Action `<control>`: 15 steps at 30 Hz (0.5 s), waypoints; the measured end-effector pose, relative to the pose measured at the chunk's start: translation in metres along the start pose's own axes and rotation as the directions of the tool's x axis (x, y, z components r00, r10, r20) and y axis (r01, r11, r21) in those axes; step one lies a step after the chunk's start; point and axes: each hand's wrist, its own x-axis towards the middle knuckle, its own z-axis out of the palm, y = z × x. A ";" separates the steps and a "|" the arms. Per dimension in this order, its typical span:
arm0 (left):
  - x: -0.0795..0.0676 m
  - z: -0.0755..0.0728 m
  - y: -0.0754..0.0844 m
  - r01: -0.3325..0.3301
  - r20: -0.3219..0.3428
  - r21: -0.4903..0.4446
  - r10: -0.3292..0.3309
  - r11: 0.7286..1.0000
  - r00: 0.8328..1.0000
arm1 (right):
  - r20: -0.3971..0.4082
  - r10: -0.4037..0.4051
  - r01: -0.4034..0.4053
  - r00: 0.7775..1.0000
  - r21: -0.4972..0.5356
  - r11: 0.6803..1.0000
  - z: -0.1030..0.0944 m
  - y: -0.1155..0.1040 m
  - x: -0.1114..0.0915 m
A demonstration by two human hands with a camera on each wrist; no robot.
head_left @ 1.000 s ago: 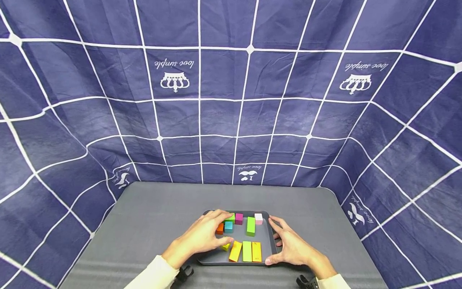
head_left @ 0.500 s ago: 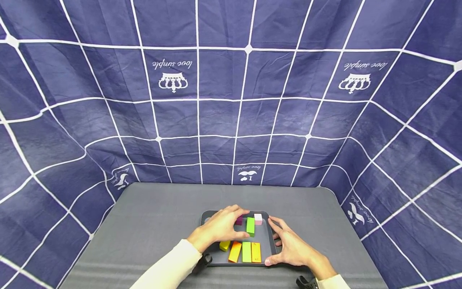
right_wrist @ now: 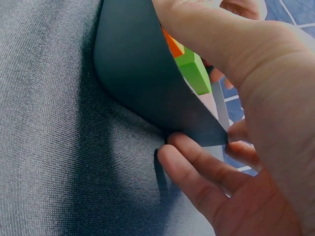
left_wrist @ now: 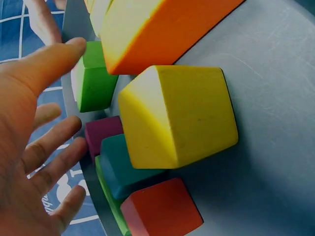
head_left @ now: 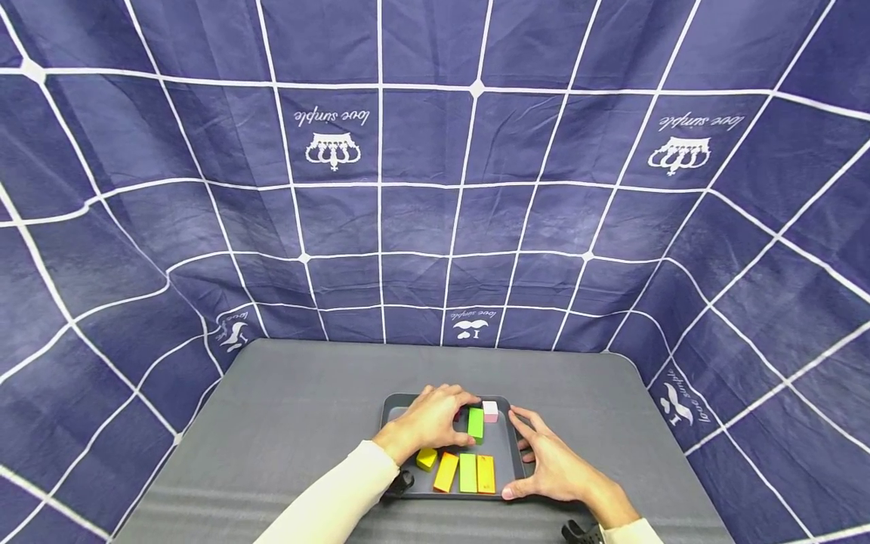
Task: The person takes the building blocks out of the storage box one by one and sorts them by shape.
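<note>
Our left hand (head_left: 431,420), thumb and fingers spread, holds nothing; just to its right, the green block (head_left: 476,425) lies lengthwise away from us. Our right hand (head_left: 552,465), farther off, grips the tray (head_left: 504,447).

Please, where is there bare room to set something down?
Mostly the gray table, between the tray and the blue curtain. Inside the tray, a narrow strip between the rightmost yellow block and the tray's right wall. Crowded: around the left hand, where the purple block, teal block and red block stand close together.
</note>
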 end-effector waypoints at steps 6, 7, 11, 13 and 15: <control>0.004 0.006 -0.002 0.003 -0.013 0.041 -0.002 0.999 1.000 | -0.005 0.000 0.000 1.000 -0.008 1.000 0.000 0.001 -0.001; 0.005 0.007 -0.003 0.004 -0.014 0.045 -0.004 0.999 1.000 | -0.006 -0.001 0.001 1.000 -0.010 1.000 0.000 0.001 -0.001; 0.007 0.011 -0.003 0.015 -0.018 0.059 -0.014 0.998 1.000 | -0.007 -0.009 0.009 1.000 -0.010 1.000 0.000 0.001 0.000; 0.007 0.012 -0.002 0.017 -0.016 0.067 -0.016 0.998 1.000 | -0.008 -0.012 0.012 1.000 -0.011 1.000 0.000 0.001 0.000; 0.007 0.012 -0.001 0.016 -0.015 0.070 -0.015 0.997 1.000 | -0.008 -0.014 0.014 1.000 -0.012 1.000 0.000 0.001 0.000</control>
